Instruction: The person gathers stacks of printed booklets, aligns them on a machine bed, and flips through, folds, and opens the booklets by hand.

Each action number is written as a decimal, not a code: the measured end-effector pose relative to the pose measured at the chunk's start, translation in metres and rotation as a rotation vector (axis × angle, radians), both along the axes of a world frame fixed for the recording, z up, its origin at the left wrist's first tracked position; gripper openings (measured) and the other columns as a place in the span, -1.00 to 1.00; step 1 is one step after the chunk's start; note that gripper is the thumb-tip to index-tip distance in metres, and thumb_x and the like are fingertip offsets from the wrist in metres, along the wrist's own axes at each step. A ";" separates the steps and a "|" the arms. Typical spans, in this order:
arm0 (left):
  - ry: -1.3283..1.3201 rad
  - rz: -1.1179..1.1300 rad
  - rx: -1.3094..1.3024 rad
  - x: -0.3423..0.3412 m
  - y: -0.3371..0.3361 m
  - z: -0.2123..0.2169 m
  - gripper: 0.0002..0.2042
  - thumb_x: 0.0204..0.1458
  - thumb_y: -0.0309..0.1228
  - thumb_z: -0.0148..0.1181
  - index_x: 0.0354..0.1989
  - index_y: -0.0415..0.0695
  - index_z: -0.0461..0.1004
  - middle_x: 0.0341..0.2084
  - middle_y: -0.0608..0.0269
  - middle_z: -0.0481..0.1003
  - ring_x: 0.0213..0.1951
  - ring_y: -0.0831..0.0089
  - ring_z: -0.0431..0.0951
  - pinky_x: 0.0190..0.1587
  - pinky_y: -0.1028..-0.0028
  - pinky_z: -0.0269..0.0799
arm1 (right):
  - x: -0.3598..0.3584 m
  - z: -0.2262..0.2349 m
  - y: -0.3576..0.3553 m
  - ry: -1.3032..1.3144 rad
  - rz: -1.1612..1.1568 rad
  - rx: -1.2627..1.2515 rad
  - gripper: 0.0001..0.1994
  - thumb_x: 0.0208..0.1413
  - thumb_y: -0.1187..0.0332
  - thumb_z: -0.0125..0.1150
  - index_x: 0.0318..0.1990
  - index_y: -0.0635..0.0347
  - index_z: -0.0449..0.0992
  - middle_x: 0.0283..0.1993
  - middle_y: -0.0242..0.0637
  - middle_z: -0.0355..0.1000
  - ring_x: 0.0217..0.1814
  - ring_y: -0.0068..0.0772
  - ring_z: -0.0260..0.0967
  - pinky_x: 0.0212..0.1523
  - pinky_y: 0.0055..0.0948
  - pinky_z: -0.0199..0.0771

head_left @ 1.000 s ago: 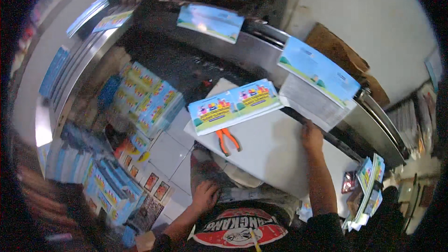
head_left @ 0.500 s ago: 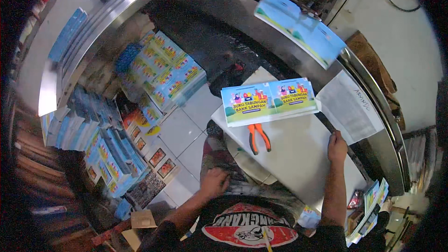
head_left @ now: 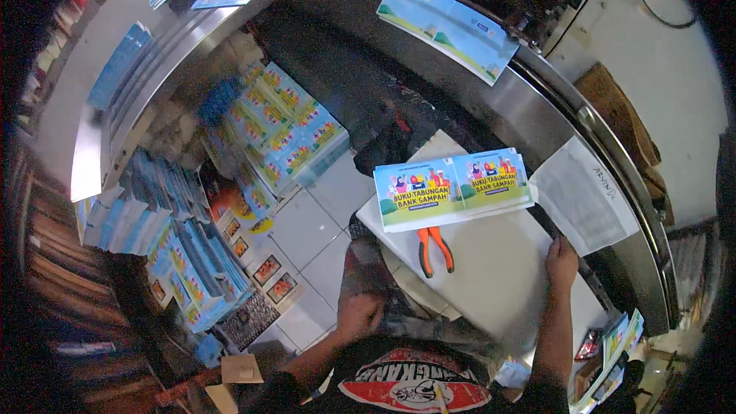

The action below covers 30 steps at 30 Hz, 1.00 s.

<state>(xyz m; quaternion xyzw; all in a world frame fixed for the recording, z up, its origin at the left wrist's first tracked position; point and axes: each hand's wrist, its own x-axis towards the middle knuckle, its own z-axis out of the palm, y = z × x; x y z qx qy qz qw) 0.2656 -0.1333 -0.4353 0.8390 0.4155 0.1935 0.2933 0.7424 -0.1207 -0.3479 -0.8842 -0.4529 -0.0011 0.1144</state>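
Observation:
My left hand [head_left: 360,316] rests on my thigh, holding nothing, its fingers loosely bent and dim. On the right, my right hand [head_left: 562,262] is closed round the edge of a white tabletop [head_left: 498,276]. A stack of printed booklet covers [head_left: 454,190], blue, green and yellow with cartoon figures, lies at the tabletop's far end, two covers side by side on the top sheet. Orange-handled pliers [head_left: 435,251] lie just in front, their jaws hidden under the stack.
A curved metal rail [head_left: 552,100] carries a printed sheet [head_left: 448,27]. Beside the tabletop lies a paper with handwriting [head_left: 586,195]. Large piles of printed covers [head_left: 295,126] and booklet stacks [head_left: 192,261] stand on the left. More printed sheets [head_left: 613,356] are at the lower right.
The printed sheet on the metal rail has moved left along it, and another sheet ahead of it has nearly gone from sight. The view has shifted slightly; both hands keep their places.

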 end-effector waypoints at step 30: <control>-1.649 0.591 -0.816 0.229 0.443 0.209 -0.70 0.17 -0.27 0.13 0.03 -0.09 0.38 -0.16 0.20 0.47 -0.18 0.28 0.49 -0.14 0.15 0.39 | 0.016 0.029 0.005 -0.004 -0.065 -0.009 -0.68 0.18 0.17 -0.02 -0.30 0.25 0.53 -0.35 0.15 0.47 -0.24 0.21 0.43 -0.21 0.07 0.39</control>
